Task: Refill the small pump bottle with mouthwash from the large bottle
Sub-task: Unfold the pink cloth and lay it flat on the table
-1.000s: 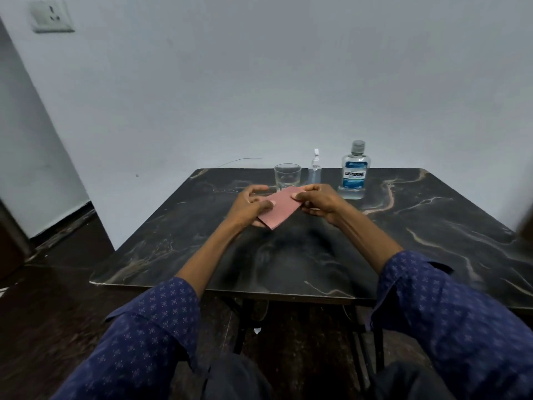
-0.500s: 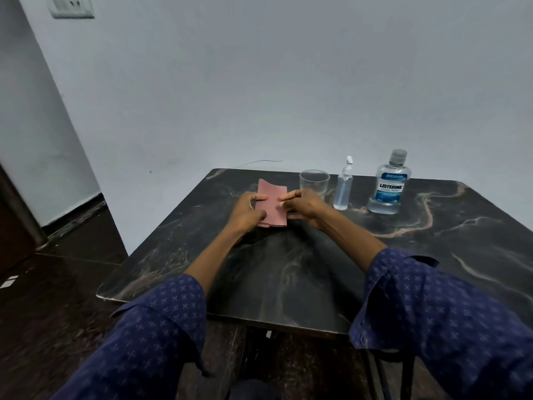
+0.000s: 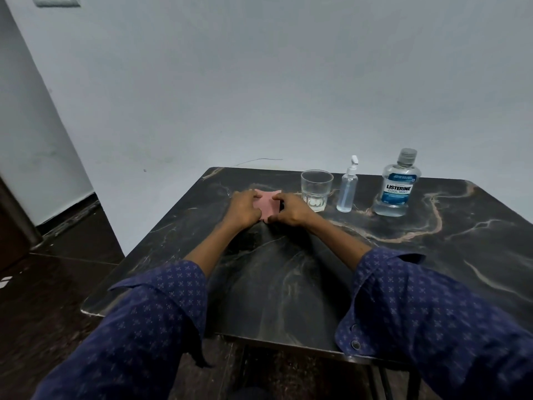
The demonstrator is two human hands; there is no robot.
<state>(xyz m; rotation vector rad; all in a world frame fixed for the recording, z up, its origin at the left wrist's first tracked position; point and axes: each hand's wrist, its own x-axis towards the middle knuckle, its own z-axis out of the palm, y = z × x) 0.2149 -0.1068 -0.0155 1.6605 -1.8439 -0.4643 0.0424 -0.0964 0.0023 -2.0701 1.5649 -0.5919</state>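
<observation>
Pink cloth (image 3: 266, 204) — mostly hidden under both hands.

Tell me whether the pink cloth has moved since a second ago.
Yes. The pink cloth went from held up before the glass to flat on the table, left of it.

Both hands (image 3: 266, 210) hold a pink cloth (image 3: 268, 204) on the table (image 3: 432, 255).

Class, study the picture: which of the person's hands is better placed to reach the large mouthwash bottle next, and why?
Probably the right hand: the large mouthwash bottle stands on that side of the table, beyond the glass and pump bottle. The left hand would cross over.
</observation>
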